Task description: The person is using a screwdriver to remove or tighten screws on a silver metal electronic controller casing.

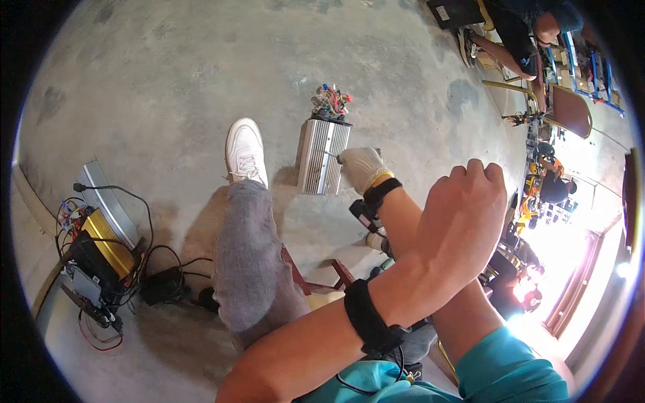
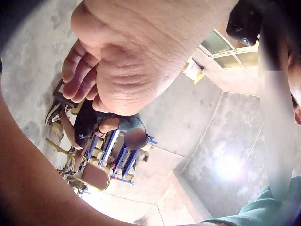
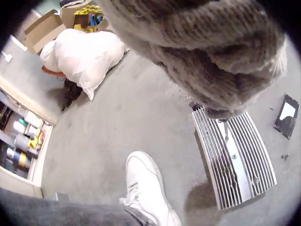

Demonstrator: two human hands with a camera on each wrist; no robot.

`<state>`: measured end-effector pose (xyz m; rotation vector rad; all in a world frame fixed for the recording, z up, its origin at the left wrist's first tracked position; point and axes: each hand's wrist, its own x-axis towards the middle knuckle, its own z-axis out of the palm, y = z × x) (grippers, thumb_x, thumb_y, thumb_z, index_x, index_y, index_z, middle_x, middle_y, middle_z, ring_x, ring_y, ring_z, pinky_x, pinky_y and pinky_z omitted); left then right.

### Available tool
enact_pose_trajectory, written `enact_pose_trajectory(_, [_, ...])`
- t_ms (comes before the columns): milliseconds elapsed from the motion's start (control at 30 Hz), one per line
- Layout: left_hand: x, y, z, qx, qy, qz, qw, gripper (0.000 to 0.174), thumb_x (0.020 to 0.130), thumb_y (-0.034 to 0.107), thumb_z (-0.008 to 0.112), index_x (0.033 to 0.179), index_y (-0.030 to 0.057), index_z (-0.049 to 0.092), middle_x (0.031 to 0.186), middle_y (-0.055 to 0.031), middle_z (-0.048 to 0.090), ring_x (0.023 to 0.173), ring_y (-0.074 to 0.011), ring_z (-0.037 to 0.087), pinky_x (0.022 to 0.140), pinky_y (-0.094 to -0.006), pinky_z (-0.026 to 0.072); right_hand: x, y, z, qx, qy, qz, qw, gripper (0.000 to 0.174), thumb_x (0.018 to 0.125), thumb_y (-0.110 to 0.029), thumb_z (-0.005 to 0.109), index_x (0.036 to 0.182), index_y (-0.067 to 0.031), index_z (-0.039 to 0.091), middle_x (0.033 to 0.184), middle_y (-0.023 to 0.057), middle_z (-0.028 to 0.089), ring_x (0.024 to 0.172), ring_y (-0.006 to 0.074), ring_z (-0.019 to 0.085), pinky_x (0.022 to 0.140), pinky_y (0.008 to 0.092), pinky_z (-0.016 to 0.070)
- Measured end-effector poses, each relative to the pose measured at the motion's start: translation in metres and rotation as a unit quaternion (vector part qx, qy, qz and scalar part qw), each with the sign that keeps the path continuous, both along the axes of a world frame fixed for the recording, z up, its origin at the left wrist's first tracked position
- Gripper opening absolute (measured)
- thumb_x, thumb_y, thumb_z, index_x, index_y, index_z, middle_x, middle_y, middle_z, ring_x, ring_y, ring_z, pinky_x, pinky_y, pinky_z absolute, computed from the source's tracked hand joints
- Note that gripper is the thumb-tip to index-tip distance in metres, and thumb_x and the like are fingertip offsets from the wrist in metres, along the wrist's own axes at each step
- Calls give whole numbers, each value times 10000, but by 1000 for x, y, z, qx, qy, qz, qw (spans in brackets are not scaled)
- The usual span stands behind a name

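Observation:
On the floor lies a finned metal case (image 1: 322, 158), with a bundle of coloured wires (image 1: 329, 101) at its far end. My right hand (image 1: 363, 168), in a knitted glove, is over the case's side. It grips a tool with a thin metal shaft (image 3: 225, 131) like a screwdriver's; the glove hides the handle. The shaft reaches down to the smooth central strip (image 3: 235, 162), where screw heads show. My bare left hand (image 1: 463, 215) is raised, crossing above my right forearm. Its fingers (image 2: 77, 77) are curled in, with nothing in them.
A gold case (image 1: 107, 248) with cables and another long metal case (image 1: 111, 201) lie at the left. My white shoe (image 1: 246, 151) stands beside the finned case. A flat black part (image 3: 287, 115) lies near it. A white sack (image 3: 87, 56) and another person (image 1: 517, 40) are farther off.

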<state>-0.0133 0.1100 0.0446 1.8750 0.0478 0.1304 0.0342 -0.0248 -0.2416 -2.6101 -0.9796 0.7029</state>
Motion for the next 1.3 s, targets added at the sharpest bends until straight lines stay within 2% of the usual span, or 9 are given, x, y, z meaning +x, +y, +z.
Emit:
enact_pose_trajectory(100, [1,-3,-4,5,2,0,1000,122,835,65,684,935,32,622,903,-107,656,861,-237,703,744,-320,574,-4,32,38,-214,73,21,974,85,825,-102,711,756,-78,666,647,94,673,531,265,658,499,382,501])
enact_pose_trajectory(200, [2,-5,-4,25,9,21,999,107,828,47,678,918,33,622,902,-114,659,853,-240,705,737,-320,577,-2,34,57,-22,-23,81,996,155,849,-116,696,716,-65,634,600,79,635,468,193,606,468,346,474])
enact_pose_trajectory(233, [3,-6,-4,28,8,17,999,107,828,47,678,918,33,622,902,-114,659,853,-240,705,737,-320,577,-1,2,13,84,254,-192,944,206,895,-145,664,716,-62,606,593,47,599,484,133,582,456,300,447])
enact_pose_trajectory(267, [5,-8,-5,20,1,17,1000,107,829,48,676,921,34,623,901,-117,660,847,-243,706,734,-324,580,2,15,44,86,253,-196,943,206,895,-145,664,716,-62,606,593,47,599,484,133,582,456,300,447])
enact_pose_trajectory(333, [7,-13,-7,10,-4,12,1000,107,830,49,674,924,34,624,899,-121,662,841,-246,707,731,-328,584,6,29,110,-24,423,-498,757,202,935,-188,621,775,-69,589,693,35,616,549,74,578,447,259,422])
enact_pose_trajectory(500, [17,-14,-18,15,-4,-30,999,173,929,121,638,994,-26,574,916,-217,651,843,-395,685,757,-487,568,0,-54,137,149,413,-589,678,249,1007,-284,597,990,-40,643,850,63,680,665,115,633,513,275,495])
enact_pose_trajectory(667, [29,8,-40,35,-17,23,999,134,961,117,669,993,-7,631,781,-151,686,715,-255,682,669,-372,530,-12,-106,169,433,385,-659,479,380,1058,-349,555,1132,13,643,910,110,701,693,144,639,550,269,522])
enact_pose_trajectory(1067, [41,21,-127,203,239,-26,949,165,972,132,664,1063,-6,659,856,-28,663,729,-97,592,680,-283,503,-6,-164,226,507,382,-594,493,379,1054,-236,583,1264,80,567,979,117,661,727,126,625,583,224,532])
enact_pose_trajectory(1300, [37,29,-279,374,340,-61,861,580,910,388,739,1201,-91,590,1133,-288,699,1063,-427,682,923,-467,532,-31,-212,268,536,308,-601,507,421,1014,-226,612,1284,96,591,924,109,673,686,111,627,568,198,503])
